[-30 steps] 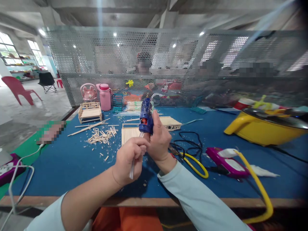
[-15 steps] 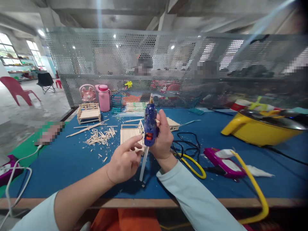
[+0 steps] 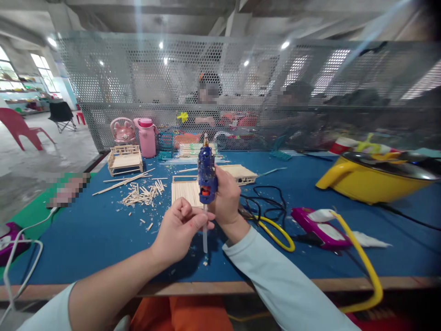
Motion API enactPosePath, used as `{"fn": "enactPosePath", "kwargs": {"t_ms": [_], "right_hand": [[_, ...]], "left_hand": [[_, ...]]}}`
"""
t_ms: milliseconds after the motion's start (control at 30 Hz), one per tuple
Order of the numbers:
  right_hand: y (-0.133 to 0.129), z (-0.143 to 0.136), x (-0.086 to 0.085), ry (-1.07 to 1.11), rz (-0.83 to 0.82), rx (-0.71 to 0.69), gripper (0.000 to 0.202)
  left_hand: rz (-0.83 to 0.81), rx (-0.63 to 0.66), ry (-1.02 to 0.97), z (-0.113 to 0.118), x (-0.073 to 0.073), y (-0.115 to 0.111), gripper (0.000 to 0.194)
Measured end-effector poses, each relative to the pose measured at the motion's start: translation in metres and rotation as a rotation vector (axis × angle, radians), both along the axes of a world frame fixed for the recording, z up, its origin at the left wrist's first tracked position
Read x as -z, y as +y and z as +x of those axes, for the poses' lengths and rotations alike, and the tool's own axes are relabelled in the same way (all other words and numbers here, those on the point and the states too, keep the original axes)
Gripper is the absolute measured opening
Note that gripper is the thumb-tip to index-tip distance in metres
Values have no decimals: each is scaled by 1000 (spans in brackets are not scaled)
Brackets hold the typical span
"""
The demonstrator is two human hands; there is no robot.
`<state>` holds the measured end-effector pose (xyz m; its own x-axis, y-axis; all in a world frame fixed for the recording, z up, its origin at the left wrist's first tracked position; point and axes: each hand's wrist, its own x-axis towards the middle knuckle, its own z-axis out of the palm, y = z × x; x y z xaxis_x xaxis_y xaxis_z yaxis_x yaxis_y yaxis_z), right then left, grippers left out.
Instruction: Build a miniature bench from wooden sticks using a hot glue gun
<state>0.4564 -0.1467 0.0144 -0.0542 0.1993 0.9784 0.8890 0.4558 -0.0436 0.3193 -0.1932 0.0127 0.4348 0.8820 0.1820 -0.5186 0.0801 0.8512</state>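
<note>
My right hand point(image 3: 227, 197) is wrapped round a blue hot glue gun point(image 3: 206, 172), its nozzle pointing up and away from me. A translucent glue stick point(image 3: 205, 236) sticks out of the gun's rear end. My left hand point(image 3: 182, 227) pinches that stick between thumb and fingers, just below the gun. Behind the hands lies a slatted wooden stick panel point(image 3: 184, 191) with a raised rail, partly hidden by the gun. Another small stick-built piece point(image 3: 239, 173) sits to the right, past my right hand.
Cut stick pieces point(image 3: 144, 193) lie scattered at left, near a finished miniature bed point(image 3: 126, 161). A pink bottle point(image 3: 147, 138) stands at the back. On the right are a yellow electric pot point(image 3: 372, 181), a purple power strip point(image 3: 320, 227) and black cable point(image 3: 265, 202).
My left hand has closed from a loose pose beside the gun into a pinch on the glue stick. The gun has shifted slightly left, and the stick now hangs straighter.
</note>
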Motion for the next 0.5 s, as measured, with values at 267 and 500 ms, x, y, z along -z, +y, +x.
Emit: {"fn": "enactPosePath", "kwargs": {"t_ms": [267,500], "right_hand": [[-4,-3,-2,-49,2,19,36],[-4,-2,0,64,-92,-32,24]], "left_hand": [[-47,-34,-34,0,-9,0,57],[107,-8,143,-7,-6,6,52]]}}
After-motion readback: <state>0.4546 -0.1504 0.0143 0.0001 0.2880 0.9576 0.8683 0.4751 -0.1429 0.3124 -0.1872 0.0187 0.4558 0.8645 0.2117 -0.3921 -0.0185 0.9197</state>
